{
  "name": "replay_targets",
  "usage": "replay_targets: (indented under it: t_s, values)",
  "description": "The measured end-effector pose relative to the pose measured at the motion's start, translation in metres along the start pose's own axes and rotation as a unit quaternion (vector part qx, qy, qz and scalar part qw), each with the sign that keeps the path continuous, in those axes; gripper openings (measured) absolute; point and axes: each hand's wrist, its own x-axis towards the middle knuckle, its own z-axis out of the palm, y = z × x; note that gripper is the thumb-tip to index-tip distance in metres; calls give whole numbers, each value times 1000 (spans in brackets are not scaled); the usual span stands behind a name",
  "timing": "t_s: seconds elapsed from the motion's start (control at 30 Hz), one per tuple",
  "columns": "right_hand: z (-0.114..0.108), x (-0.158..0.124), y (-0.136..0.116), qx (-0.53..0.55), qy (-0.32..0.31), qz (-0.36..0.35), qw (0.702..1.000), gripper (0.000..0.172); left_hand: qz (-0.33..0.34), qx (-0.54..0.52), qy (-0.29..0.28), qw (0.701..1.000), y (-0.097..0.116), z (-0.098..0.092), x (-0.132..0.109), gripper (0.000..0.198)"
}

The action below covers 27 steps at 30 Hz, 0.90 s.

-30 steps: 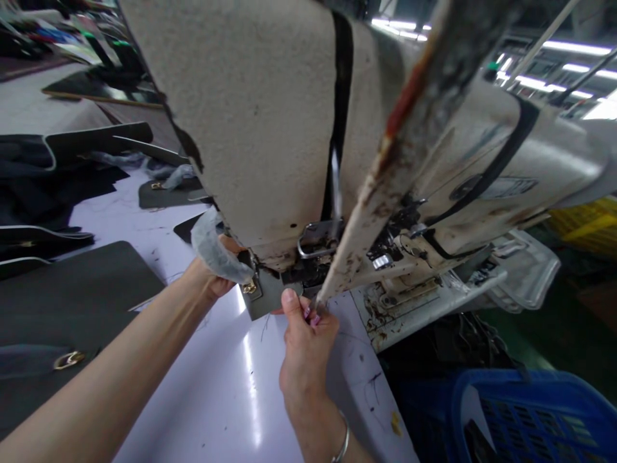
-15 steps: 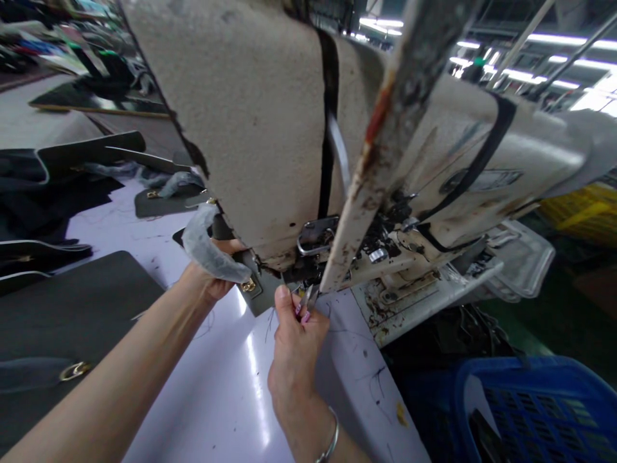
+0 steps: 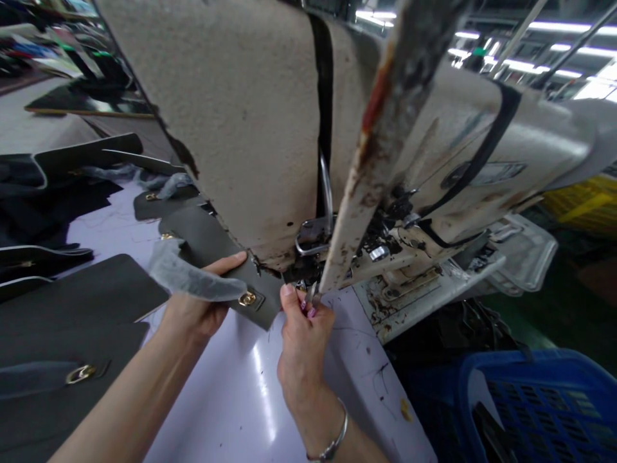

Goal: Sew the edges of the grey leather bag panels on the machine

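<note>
My left hand [image 3: 197, 312] grips a dark grey panel [image 3: 193, 235], thumb on top and fingers beneath. The panel carries gold fittings [image 3: 247, 298] and a strap wrapped in translucent film [image 3: 193, 276]. Its right corner lies beside the needle area of a worn cream sewing machine [image 3: 241, 128]. My right hand [image 3: 306, 341] is closed around small scissors [image 3: 311, 301] with pink on the handles, blades up, just below the machine's foot. Thumb and forefinger pinch together near the panel's edge; any thread between them is too small to tell.
More grey panels [image 3: 72, 289] with gold fittings lie at the left on the pale table [image 3: 212, 399]. A rusty bar [image 3: 366, 154] slants across the machine. At the lower right stands a blue basket [image 3: 544, 366], with a clear plastic tray [image 3: 530, 257] above it.
The panel and my left hand have shifted left and down, away from under the machine head, so more of the panel shows. My right hand has moved slightly right, still holding the scissors.
</note>
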Motion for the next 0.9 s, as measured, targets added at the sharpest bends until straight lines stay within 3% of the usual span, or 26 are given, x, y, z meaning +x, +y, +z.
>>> replay_targets:
  t_s: [0.17,0.3,0.5,0.6,0.7,0.77,0.8,0.83,0.9]
  values:
    - [-8,6,-3,20,-26,24,999,40,4,-48,112,993,-15,-3,-28,21]
    - [-23,11,-10,-30,-61,35,997,41,14,-79,172,982,-26,-1,-55,20]
    - [-46,13,-24,-118,-112,0,987,36,26,-115,212,970,-45,10,-88,23]
    - [-49,19,-26,-129,-120,-8,984,31,8,-127,224,966,-53,13,-91,19]
    - [-48,25,-26,-142,-128,-23,981,31,-11,-98,231,968,-57,5,-90,22]
    - [-48,28,-25,-148,-132,-37,979,31,-39,-28,199,979,-57,-13,-95,18]
    - [-48,29,-25,-149,-135,-41,979,31,-65,27,153,986,-56,-24,-100,16]
    - [-49,30,-24,-148,-137,-42,978,31,-105,98,87,986,-54,-38,-107,20]
    - [-50,31,-23,-146,-140,-41,978,29,-179,256,-68,947,-48,-63,-123,36]
